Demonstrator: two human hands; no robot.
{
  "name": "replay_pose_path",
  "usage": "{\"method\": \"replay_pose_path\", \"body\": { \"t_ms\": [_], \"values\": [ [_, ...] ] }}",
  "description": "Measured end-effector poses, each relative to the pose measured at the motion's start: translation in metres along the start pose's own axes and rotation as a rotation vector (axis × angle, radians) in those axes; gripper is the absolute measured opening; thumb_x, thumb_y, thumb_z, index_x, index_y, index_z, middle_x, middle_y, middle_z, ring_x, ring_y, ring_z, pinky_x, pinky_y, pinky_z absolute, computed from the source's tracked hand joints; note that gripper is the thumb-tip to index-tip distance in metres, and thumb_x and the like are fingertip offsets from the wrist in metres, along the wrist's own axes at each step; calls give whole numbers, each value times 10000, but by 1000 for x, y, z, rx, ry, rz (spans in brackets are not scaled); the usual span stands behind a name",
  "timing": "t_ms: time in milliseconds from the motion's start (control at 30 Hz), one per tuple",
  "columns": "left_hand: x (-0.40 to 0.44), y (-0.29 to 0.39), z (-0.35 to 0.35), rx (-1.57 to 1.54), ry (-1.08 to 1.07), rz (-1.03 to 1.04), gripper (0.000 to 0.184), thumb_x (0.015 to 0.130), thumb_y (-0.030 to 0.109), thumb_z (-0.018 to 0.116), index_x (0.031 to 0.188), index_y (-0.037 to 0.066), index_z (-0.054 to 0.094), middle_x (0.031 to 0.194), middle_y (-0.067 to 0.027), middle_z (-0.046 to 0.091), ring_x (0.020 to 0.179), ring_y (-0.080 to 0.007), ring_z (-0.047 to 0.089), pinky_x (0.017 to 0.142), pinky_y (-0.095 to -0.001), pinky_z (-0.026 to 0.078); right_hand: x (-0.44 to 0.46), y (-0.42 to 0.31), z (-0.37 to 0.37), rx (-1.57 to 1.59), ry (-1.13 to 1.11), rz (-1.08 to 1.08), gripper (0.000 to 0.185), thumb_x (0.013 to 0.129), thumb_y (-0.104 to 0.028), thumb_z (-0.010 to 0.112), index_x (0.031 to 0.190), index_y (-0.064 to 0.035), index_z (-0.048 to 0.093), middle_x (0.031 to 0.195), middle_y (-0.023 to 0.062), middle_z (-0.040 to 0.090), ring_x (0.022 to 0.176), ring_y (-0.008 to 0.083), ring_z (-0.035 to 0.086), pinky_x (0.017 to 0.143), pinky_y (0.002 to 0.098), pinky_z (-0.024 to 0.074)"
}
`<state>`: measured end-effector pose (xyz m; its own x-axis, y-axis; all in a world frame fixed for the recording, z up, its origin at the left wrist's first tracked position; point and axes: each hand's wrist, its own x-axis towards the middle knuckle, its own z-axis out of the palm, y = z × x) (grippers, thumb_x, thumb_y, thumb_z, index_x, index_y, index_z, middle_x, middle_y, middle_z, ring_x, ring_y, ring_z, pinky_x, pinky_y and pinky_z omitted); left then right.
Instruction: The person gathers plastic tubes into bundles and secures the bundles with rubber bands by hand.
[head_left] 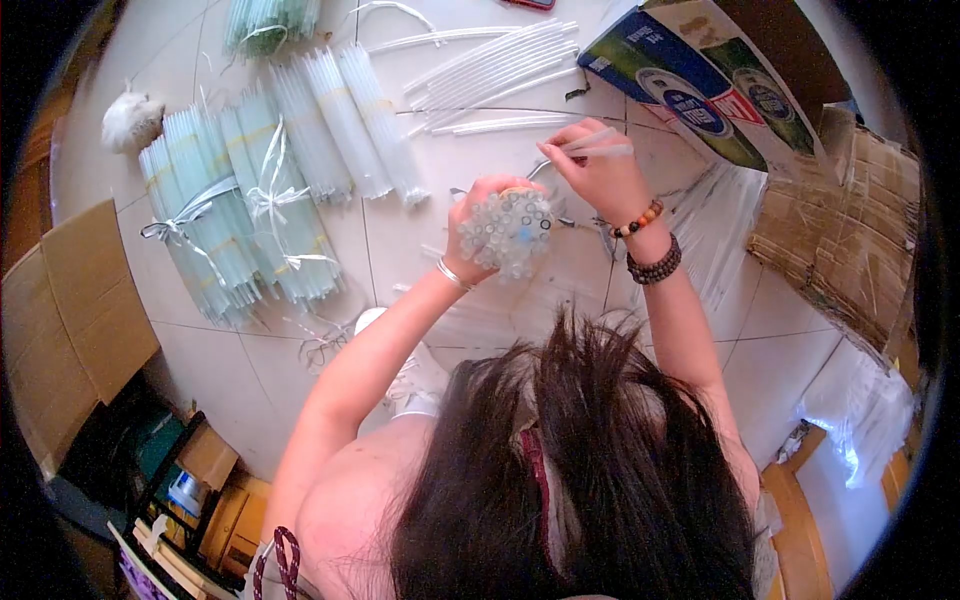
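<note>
My left hand (478,212) is wrapped round a thick bundle of clear plastic tubes (505,235), which points end-on at the camera. A tan band shows at the bundle's upper edge. To the right, my right hand (605,180) pinches a few translucent tubes (600,147) between thumb and fingers, apart from the bundle. A thin dark strip (540,168) lies between the two hands; I cannot tell what it is. Beyond my hands, loose clear tubes (490,75) are spread on the tiled floor (400,260).
Banded tube bundles (325,125) lie at the upper left, and tied bundles (205,215) beside them. A printed carton (690,90) and torn cardboard (835,225) stand on the right. A cardboard flap (80,320) rises at the left. A white shoe (405,370) is below my left arm.
</note>
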<state>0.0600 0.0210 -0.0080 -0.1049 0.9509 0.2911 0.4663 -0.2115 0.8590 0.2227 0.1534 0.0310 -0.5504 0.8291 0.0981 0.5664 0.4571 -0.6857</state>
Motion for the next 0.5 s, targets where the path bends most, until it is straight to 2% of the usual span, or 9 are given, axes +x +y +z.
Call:
{"method": "replay_pose_path", "body": {
  "t_ms": [167, 267, 300, 367, 433, 500],
  "values": [
    [1, 0, -5, 17, -77, 16, 485, 750, 143, 845, 1145, 127, 563, 1092, -27, 717, 956, -189, 705, 838, -320, 565, 8, -30, -23, 55, 4, -80, 155, 894, -210, 738, 892, -56, 718, 828, 110, 653, 681, 298, 654, 614, 359, 524],
    [-8, -17, 1, -22, -136, 9, 497, 753, 131, 842, 1158, 124, 555, 1111, -33, 712, 974, -192, 701, 852, -324, 562, 14, -55, -41, 54, 91, -192, 123, 896, -125, 728, 998, -55, 727, 858, 70, 652, 670, 190, 625, 595, 294, 505],
    [-12, -25, 5, -48, -158, 7, 504, 753, 126, 841, 1165, 123, 550, 1117, -35, 710, 980, -192, 700, 855, -325, 562, 15, -61, -44, 20, 88, -208, 134, 889, -125, 736, 1007, -62, 723, 855, 68, 646, 671, 190, 627, 594, 293, 506],
    [-22, -36, 13, -248, -184, -176, 527, 754, 116, 840, 1185, 122, 536, 1116, -37, 711, 987, -193, 700, 859, -326, 561, 16, -71, -48, -45, 82, -240, 163, 874, -126, 752, 1024, -76, 715, 848, 64, 632, 674, 190, 633, 591, 289, 509],
    [-14, -25, 10, -307, -139, -205, 543, 757, 110, 838, 1199, 121, 523, 1116, -39, 712, 992, -195, 700, 861, -325, 562, 17, -75, -49, -62, 86, -265, 183, 862, -135, 765, 1027, -79, 710, 846, 61, 624, 669, 198, 630, 581, 299, 509],
    [-7, -8, 4, -226, -20, -82, 554, 761, 107, 837, 1209, 120, 512, 1118, -43, 713, 995, -197, 701, 859, -324, 563, 17, -77, -48, -76, 96, -285, 200, 850, -142, 776, 1028, -80, 707, 843, 58, 619, 666, 205, 628, 574, 306, 509]
  ]
}}
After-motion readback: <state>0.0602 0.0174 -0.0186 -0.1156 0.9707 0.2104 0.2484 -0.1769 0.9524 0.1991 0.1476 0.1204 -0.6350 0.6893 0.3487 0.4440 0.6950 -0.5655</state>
